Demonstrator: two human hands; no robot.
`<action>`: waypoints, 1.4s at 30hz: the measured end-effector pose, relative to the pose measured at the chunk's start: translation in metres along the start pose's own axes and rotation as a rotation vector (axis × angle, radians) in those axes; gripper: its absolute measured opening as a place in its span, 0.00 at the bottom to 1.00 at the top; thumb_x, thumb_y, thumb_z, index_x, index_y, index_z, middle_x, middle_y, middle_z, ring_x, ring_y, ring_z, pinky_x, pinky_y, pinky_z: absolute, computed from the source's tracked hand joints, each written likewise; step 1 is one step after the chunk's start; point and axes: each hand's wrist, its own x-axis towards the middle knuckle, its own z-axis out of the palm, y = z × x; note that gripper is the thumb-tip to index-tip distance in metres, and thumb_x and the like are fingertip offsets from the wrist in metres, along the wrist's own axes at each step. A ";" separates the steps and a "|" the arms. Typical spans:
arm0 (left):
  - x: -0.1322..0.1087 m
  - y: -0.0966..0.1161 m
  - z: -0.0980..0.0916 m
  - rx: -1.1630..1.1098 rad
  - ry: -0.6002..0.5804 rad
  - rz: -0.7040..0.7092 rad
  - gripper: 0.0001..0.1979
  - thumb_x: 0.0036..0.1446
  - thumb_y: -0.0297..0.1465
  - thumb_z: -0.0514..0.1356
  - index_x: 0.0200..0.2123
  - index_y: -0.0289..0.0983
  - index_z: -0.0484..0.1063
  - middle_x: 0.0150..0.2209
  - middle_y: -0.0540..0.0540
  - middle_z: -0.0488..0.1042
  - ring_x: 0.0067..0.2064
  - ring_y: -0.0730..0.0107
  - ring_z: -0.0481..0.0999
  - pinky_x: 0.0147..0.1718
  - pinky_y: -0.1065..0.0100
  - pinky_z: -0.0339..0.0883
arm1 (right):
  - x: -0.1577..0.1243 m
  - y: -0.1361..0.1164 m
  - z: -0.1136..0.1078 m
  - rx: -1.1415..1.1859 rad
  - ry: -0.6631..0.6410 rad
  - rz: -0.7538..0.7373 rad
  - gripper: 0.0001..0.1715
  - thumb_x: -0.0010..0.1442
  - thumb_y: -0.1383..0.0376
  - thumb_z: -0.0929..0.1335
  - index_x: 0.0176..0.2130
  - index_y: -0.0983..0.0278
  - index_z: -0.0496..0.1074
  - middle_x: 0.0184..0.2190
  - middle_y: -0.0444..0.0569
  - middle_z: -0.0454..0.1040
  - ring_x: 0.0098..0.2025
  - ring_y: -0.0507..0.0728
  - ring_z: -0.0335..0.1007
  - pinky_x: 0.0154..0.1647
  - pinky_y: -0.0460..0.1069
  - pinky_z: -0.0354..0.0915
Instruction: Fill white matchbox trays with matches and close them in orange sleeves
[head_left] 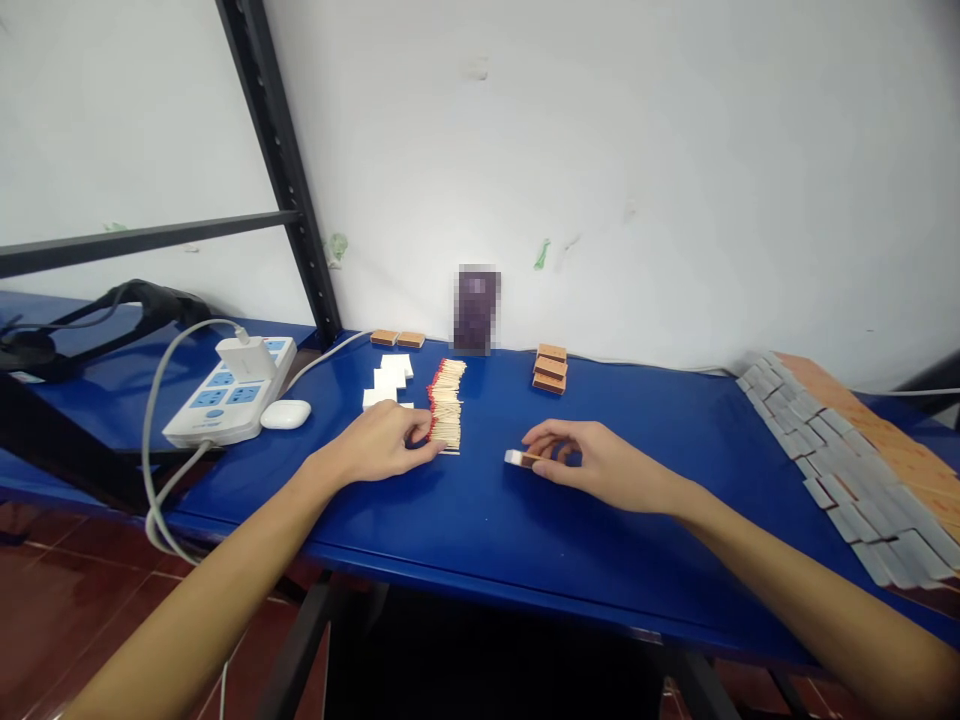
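Note:
My right hand (574, 455) holds a small matchbox (521, 459) between thumb and fingers, its white end pointing left, just above the blue table (480, 530). To the left, the fingertips of my left hand (394, 442) touch the near end of a long row of matches (448, 400) with red heads on their left side. The fingers are bent together, and whether a match is between them is too small to tell. Several white pieces (388, 379) lie behind my left hand. A small group of orange matchboxes (551, 368) sits behind my right hand.
A white power strip (229, 395) with a plugged charger and a white case (286, 414) are at the left. Two matchboxes (397, 339) lie by the wall near a pixelated dark object (477, 310). Many stacked matchboxes (847, 460) fill the right side. A black shelf post (281, 160) rises at left.

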 end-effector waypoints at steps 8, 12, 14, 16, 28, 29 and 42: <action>-0.006 0.005 0.001 0.040 -0.032 0.073 0.14 0.57 0.43 0.58 0.33 0.38 0.65 0.21 0.55 0.64 0.23 0.74 0.62 0.27 0.70 0.53 | 0.022 -0.021 0.027 -0.121 0.021 -0.166 0.21 0.68 0.56 0.58 0.45 0.62 0.75 0.40 0.50 0.75 0.42 0.57 0.69 0.45 0.53 0.63; -0.004 0.013 0.010 0.053 -0.014 0.074 0.23 0.55 0.51 0.59 0.45 0.40 0.69 0.24 0.53 0.68 0.25 0.71 0.67 0.28 0.70 0.55 | 0.016 -0.021 0.026 -0.128 0.049 -0.057 0.24 0.65 0.50 0.61 0.54 0.59 0.70 0.43 0.50 0.73 0.40 0.57 0.69 0.41 0.53 0.64; 0.000 0.017 0.015 0.051 -0.043 0.110 0.27 0.53 0.52 0.60 0.49 0.41 0.70 0.24 0.53 0.69 0.26 0.69 0.69 0.28 0.70 0.55 | 0.009 -0.023 0.023 -0.196 0.001 -0.059 0.27 0.61 0.48 0.65 0.54 0.58 0.69 0.43 0.50 0.72 0.39 0.58 0.68 0.40 0.53 0.64; 0.002 0.021 0.018 0.051 -0.082 0.146 0.28 0.53 0.52 0.60 0.51 0.41 0.71 0.25 0.52 0.71 0.27 0.68 0.70 0.27 0.69 0.55 | 0.003 -0.025 0.023 -0.286 -0.014 -0.083 0.23 0.59 0.51 0.68 0.49 0.60 0.71 0.42 0.50 0.71 0.38 0.58 0.67 0.40 0.54 0.63; -0.021 0.004 -0.012 0.035 -0.166 0.044 0.13 0.52 0.39 0.62 0.39 0.40 0.72 0.22 0.55 0.65 0.24 0.74 0.64 0.26 0.71 0.54 | 0.040 -0.038 0.051 -0.267 -0.038 -0.226 0.20 0.59 0.53 0.68 0.45 0.64 0.72 0.41 0.51 0.70 0.39 0.58 0.69 0.41 0.54 0.66; -0.022 0.003 -0.012 0.029 -0.164 0.036 0.13 0.52 0.39 0.62 0.40 0.40 0.72 0.22 0.56 0.64 0.24 0.75 0.63 0.26 0.70 0.54 | 0.041 -0.038 0.051 -0.270 -0.030 -0.227 0.21 0.59 0.53 0.68 0.46 0.64 0.72 0.42 0.52 0.70 0.40 0.58 0.69 0.42 0.54 0.66; -0.021 0.001 -0.008 0.027 -0.119 0.017 0.15 0.54 0.40 0.60 0.43 0.39 0.70 0.22 0.55 0.64 0.24 0.72 0.63 0.27 0.69 0.53 | 0.025 0.024 -0.007 -0.394 0.125 -0.076 0.23 0.58 0.49 0.67 0.47 0.61 0.73 0.39 0.51 0.75 0.37 0.60 0.71 0.36 0.54 0.65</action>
